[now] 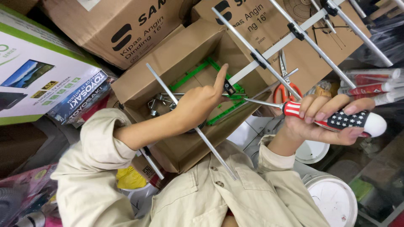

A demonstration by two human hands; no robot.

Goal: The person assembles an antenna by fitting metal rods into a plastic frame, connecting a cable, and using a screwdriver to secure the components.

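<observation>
screwdriver [332,120] tip seemingly hidden behind left hand [198,103]

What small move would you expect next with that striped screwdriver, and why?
Probably seating the tip in the small black clamp. The right hand holds the red, white and blue star-patterned screwdriver aimed there, while the left hand pinches that clamp on the silver metal antenna rod.

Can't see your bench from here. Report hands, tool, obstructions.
Left hand pinching small black clamp on silver aluminium antenna. Right hand gripping striped-handled screwdriver, tip at clamp. Open cardboard box underneath.
</observation>
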